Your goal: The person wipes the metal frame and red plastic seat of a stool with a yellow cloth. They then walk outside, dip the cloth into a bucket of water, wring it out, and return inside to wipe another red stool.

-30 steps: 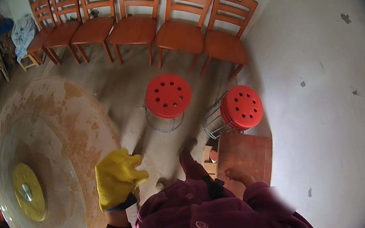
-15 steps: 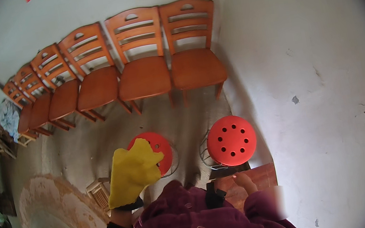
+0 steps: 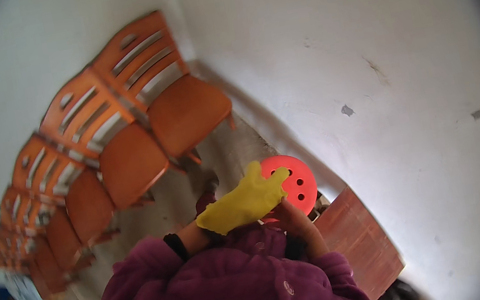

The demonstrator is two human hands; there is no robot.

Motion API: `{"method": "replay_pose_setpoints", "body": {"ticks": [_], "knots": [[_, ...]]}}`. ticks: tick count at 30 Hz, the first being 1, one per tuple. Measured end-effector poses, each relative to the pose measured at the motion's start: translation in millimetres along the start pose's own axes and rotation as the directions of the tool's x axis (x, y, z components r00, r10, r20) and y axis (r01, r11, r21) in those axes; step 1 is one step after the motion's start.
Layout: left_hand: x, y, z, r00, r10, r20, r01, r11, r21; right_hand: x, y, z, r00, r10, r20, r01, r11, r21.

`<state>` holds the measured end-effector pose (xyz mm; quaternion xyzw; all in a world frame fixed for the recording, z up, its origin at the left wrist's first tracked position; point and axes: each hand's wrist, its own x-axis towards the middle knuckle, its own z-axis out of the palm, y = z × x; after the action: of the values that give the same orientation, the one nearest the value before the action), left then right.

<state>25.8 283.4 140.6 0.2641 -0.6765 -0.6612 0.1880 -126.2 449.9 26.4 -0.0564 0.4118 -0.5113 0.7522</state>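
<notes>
A yellow glove [image 3: 243, 203] covers my left hand [image 3: 254, 195], which reaches across to the right in front of my body. Its fingers are apart, with one pointing up and others to the right. My bare right hand [image 3: 293, 216] meets the glove's finger end from below and seems to pinch it; part of its grip is hidden behind the glove. Just beyond both hands stands a red round stool [image 3: 301, 179] with dark holes in its seat, partly covered by the glove.
Against the left wall a row of orange-brown wooden chairs [image 3: 130, 163] curves away. A reddish-brown wooden tabletop [image 3: 358, 238] lies close to my right forearm. The white wall [image 3: 405, 140] rises along the right side. Bundled items [image 3: 24, 294] are at the far left.
My view has turned to the right. The gloved left hand has come rightward across my body, and my right hand has left the tabletop to meet the glove.
</notes>
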Motion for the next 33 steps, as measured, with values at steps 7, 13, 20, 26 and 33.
{"method": "replay_pose_setpoints", "body": {"ticks": [7, 13, 20, 26, 33], "knots": [[129.3, -30.9, -74.3, 0.791, -0.173, 0.587, 0.209, 0.978, 0.006, 103.6, -4.5, 58.7, 0.887, -0.226, -0.402, 0.293, 0.949, 0.114], [161.4, -45.6, -118.3, 0.416, -0.270, 0.868, 0.521, 0.854, 0.016, 130.0, 40.2, 116.8, 0.867, -0.185, -0.463, 0.178, 0.982, -0.061], [147.0, -59.9, -92.2, 0.172, -0.267, 0.948, 0.605, 0.788, 0.112, 101.4, 31.5, 132.7, 0.748, -0.470, -0.469, 0.663, 0.506, 0.551], [158.2, -66.9, -65.3, 0.113, -0.309, 0.944, 0.572, 0.797, 0.193, 123.7, 28.2, 97.1, 0.663, -0.640, -0.388, 0.664, 0.264, 0.699], [201.6, -82.9, -52.0, 0.020, -0.429, 0.903, 0.521, 0.776, 0.357, 153.0, 17.3, 76.3, 0.567, -0.684, -0.458, 0.729, 0.159, 0.666]]}}
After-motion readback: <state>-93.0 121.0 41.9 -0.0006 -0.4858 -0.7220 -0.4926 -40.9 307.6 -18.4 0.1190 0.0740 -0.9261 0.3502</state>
